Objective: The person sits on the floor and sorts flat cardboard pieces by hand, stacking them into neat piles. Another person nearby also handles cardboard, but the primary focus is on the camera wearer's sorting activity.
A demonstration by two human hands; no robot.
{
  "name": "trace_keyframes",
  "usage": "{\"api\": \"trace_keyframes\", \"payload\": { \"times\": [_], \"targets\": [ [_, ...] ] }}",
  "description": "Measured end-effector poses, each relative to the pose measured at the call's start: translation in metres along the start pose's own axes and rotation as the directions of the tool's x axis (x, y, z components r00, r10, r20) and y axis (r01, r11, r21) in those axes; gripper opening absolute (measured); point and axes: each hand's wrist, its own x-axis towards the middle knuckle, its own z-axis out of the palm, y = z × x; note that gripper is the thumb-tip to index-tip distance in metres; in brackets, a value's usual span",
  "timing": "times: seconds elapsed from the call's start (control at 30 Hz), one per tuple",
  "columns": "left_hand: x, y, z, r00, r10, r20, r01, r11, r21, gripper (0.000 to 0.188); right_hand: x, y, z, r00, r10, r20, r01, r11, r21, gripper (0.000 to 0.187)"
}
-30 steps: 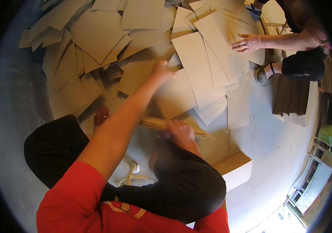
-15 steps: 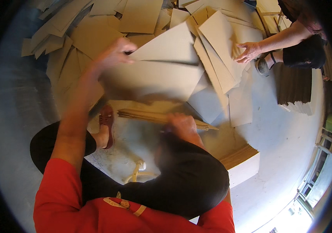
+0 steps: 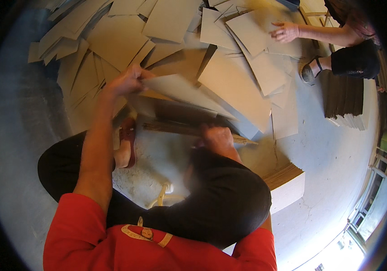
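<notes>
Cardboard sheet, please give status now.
Left hand grips cardboard sheet by its edge. Right hand presses on flat stack. Loose sheets lie around.

Workshop floor, scattered cardboard sheets [image 3: 229, 86], concrete floor [image 3: 333, 158]

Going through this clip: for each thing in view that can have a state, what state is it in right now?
Left hand: gripping the edge of a cardboard sheet, lifted off the floor.
Right hand: closed on a flat bundle of cardboard, held on edge.
Loose cardboard sheets: scattered flat, overlapping on the floor.
Stack of cardboard: squared up, at right.
Another person's hand: resting flat on a sheet.
</notes>
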Motion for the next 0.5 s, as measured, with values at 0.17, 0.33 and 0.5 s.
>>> {"api": "trace_keyframes", "payload": {
  "times": [0.17,0.33,0.5],
  "targets": [
    [-0.055,-0.115,-0.047,0.953,-0.302,0.027,0.303,0.951,-0.057,0.051,0.012,-0.014,0.009,0.997,-0.059,-0.055,0.063,0.996,0.067,0.038],
    [-0.019,0.025,-0.035,0.942,0.093,0.323,-0.073,0.995,-0.073,0.063,0.002,0.002,0.015,0.996,-0.028,-0.086,0.031,0.999,0.035,0.034],
    [0.025,0.024,0.029,0.971,0.16,0.178,-0.207,0.935,0.289,0.091,0.004,-0.002,0.012,0.997,-0.016,-0.08,0.019,0.999,0.034,0.034]
  ]
}}
